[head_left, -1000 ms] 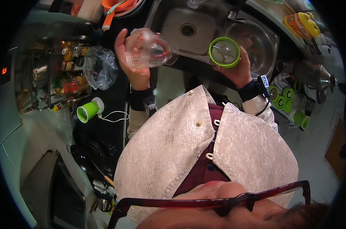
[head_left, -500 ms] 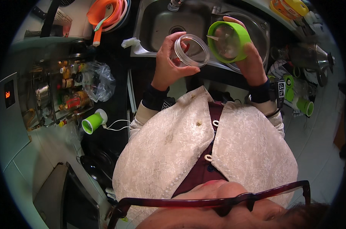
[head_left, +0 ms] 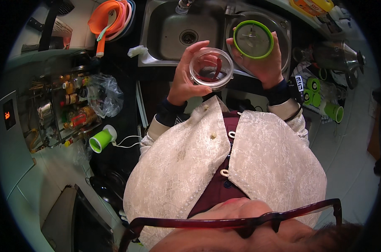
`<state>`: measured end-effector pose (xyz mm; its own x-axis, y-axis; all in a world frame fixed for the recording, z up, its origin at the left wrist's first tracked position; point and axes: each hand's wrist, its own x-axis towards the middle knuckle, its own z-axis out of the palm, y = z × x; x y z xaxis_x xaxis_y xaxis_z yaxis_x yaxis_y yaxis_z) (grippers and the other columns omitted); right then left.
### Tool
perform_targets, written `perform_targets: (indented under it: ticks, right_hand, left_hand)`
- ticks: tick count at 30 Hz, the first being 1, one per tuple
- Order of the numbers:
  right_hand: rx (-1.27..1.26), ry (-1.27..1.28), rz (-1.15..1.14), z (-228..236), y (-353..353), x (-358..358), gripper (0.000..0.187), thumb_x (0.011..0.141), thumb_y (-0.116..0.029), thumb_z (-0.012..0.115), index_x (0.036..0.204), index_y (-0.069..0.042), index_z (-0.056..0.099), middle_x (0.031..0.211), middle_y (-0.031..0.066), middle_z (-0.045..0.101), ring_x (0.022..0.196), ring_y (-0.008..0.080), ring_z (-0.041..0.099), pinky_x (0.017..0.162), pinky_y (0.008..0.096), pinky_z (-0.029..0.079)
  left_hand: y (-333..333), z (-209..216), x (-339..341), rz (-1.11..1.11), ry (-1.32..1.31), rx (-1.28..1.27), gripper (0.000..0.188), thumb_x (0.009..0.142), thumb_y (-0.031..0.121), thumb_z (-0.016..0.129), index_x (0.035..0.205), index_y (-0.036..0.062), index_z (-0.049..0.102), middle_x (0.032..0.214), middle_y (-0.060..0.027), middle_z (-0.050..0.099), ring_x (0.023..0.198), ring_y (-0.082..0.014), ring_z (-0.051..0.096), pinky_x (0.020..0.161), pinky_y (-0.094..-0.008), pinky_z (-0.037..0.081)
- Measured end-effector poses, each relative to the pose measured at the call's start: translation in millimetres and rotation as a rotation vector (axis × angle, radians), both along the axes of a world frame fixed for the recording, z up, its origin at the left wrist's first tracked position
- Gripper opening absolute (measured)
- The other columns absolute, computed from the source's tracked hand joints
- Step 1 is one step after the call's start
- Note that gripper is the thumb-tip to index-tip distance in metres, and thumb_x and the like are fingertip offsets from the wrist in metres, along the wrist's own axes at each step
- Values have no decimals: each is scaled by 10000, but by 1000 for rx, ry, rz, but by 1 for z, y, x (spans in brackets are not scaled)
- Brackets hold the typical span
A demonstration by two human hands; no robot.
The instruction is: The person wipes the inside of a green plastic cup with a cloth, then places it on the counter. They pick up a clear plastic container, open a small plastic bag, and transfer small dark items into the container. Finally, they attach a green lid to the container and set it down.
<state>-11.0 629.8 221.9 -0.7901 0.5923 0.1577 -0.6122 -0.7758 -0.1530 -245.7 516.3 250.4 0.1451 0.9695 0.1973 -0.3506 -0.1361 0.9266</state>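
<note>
My left hand (head_left: 185, 77) grips a clear plastic jar (head_left: 201, 62), its round mouth turned up toward me. Dried red chilies (head_left: 218, 67) lie inside the jar. To its right, my right hand (head_left: 264, 65) holds a green-rimmed blender lid (head_left: 273, 44) from below, the open inner side facing up. Metal blades (head_left: 253, 35) show in the middle of that lid. Jar and lid are apart, side by side in front of the sink (head_left: 173, 31).
Left of the sink are stacked basins with an orange strainer (head_left: 104, 19). A white and green blender base (head_left: 104, 138) with a cord lies at left, below a clear plastic bag (head_left: 108, 96) and several bottles. Green cups (head_left: 334, 111) and a glass pitcher (head_left: 337, 59) are at right.
The jar has tilted upright, so the chilies inside now show. My right hand has turned the green blade lid face up and shifted it slightly farther away.
</note>
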Motion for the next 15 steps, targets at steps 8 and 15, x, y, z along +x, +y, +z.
perform_targets:
  ticks: [8, 15]
  right_hand:
    - [19, -193, -105, 9, -9, -2, 769, 1024, -646, 364, 1505, -48, 417, 1496, 316, 437, 1432, 431, 417, 1134, 522, 418]
    - [81, -663, -358, 13, -14, 1, 757, 988, -563, 514, 1495, -10, 413, 1484, 201, 504, 1374, 295, 509, 1156, 443, 399]
  left_hand:
    - [-2, -5, 10, -53, -57, -63, 1083, 625, 236, 971, 1505, 17, 378, 1229, -93, 610, 1152, -189, 607, 1044, -349, 490]
    - [-3, 2, 5, -2, 197, -161, 979, 672, 116, 928, 1513, 46, 432, 1139, -38, 599, 1037, -112, 588, 967, -255, 502]
